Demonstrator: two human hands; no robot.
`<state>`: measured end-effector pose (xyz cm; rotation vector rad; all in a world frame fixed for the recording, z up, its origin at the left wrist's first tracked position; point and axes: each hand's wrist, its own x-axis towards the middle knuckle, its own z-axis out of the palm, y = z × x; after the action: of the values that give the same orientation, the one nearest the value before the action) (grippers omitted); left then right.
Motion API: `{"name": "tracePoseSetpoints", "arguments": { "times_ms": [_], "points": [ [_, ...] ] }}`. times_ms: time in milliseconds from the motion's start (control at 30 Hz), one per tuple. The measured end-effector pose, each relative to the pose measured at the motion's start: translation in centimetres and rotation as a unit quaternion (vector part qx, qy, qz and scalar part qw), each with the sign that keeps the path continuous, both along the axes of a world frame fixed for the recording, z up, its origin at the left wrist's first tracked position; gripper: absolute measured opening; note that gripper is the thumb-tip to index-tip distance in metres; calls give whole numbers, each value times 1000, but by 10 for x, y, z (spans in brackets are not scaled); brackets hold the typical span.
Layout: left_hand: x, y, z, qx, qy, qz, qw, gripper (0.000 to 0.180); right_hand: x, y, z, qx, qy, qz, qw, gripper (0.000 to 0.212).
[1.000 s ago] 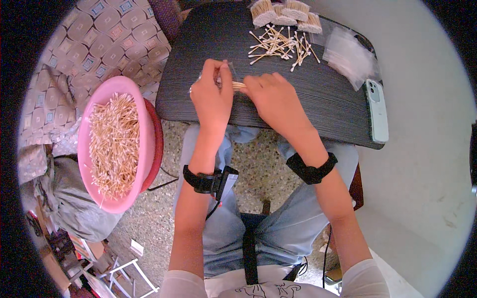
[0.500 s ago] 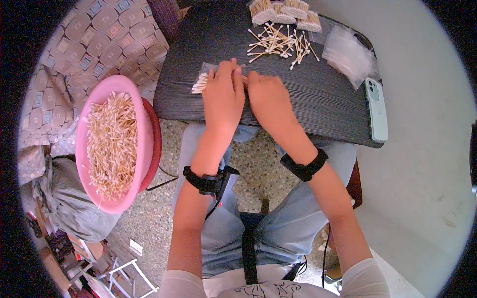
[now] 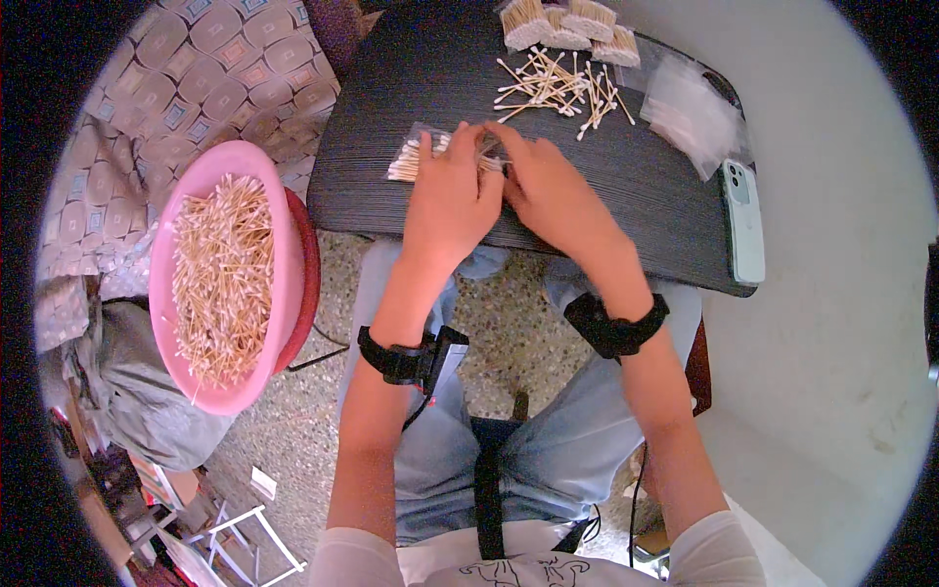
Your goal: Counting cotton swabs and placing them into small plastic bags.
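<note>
A small clear plastic bag of cotton swabs [image 3: 404, 164] lies on the dark table, its white tips showing on the left. My left hand [image 3: 452, 205] rests over the bag with its fingers curled onto it, covering its middle. At the bag's right end, my right hand [image 3: 559, 191] has thumb and fingers bent around the loose plastic, close to my left fingertips. Both hands' grips are partly hidden behind the knuckles. Beyond them lies a pile of loose cotton swabs [image 3: 548, 83], spread on the tabletop.
Filled swab bags [image 3: 562, 24] stand at the table's far edge. To the right are empty clear bags [image 3: 690, 112] and a pale green phone [image 3: 745, 220]. A pink basin [image 3: 284, 245] heaped with swabs stands left of the table [image 3: 357, 201], beside patterned fabric [image 3: 210, 68].
My right hand has shifted slightly right, its fingers opening from a tight bunch into a curve around the bag's end. My left hand moved slightly right, and more of the bag shows.
</note>
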<state>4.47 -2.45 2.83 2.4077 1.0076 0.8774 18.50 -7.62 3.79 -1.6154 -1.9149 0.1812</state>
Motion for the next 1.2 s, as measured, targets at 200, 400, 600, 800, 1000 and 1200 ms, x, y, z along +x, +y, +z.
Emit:
{"name": "tracePoseSetpoints", "arguments": {
  "times_ms": [200, 400, 600, 800, 1000, 1200],
  "points": [
    [3, 4, -9, 50, 55, -3, 997, 54, 15, 0, -2, 3, 124, -24, 992, 36],
    [3, 6, -12, 49, 49, 2, 998, 53, 10, 0, 3, -26, 217, -65, 974, 15],
    [2, 7, -12, 66, 52, 6, 996, 52, 2, 3, -1, 18, 206, -51, 977, 13],
    [2, 6, -11, 61, 31, 35, 997, 55, 14, 6, 0, 19, 279, -103, 955, 20],
    [6, 4, -10, 76, 51, 55, 994, 53, 1, 13, -8, 4, 193, -55, 980, 23],
    [8, 0, -5, 24, -1, 42, 999, 42, -4, 20, -8, -12, 215, -69, 974, 15]
  ]
}}
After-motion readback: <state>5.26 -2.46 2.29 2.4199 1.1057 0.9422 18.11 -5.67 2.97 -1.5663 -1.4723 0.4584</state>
